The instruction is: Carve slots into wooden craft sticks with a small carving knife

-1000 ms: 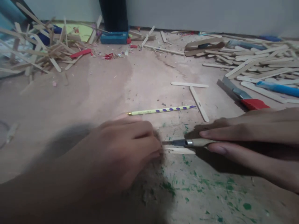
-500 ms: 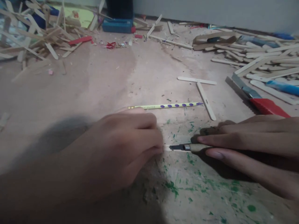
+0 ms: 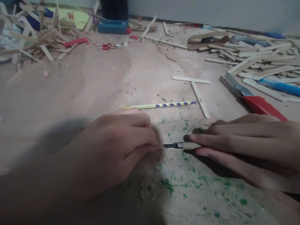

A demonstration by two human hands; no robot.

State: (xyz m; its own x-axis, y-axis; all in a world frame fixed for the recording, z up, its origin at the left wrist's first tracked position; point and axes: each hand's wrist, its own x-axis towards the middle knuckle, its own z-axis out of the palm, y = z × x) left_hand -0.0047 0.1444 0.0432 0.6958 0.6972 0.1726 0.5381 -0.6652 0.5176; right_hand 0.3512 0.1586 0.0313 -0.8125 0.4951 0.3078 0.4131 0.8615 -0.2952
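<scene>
My left hand (image 3: 124,140) is closed, its fingertips pinching down on a thin pale craft stick (image 3: 161,146) that lies on the table and is mostly hidden under them. From the right, my right hand (image 3: 248,140) grips a carving chisel (image 3: 180,145) by its light wooden handle. The dark metal blade lies low along the stick, its tip just short of my left fingers. Beyond my left knuckles is a yellow pencil (image 3: 164,105) with purple dots. Two loose craft sticks (image 3: 200,99) form a T shape past the pencil's point.
A red-handled cutter (image 3: 263,107) rests beyond my right hand, beside a heap of craft sticks (image 3: 264,57) and a blue tube (image 3: 282,87). Another stick pile (image 3: 35,34) stands at the far left. A blue box (image 3: 112,27) sits by the wall. Green paint flecks mark the table (image 3: 187,187).
The whole view has shifted slightly, so everything sits a little further left. The chisel's blade lies a bit flatter along the stick. Both hands keep their grip.
</scene>
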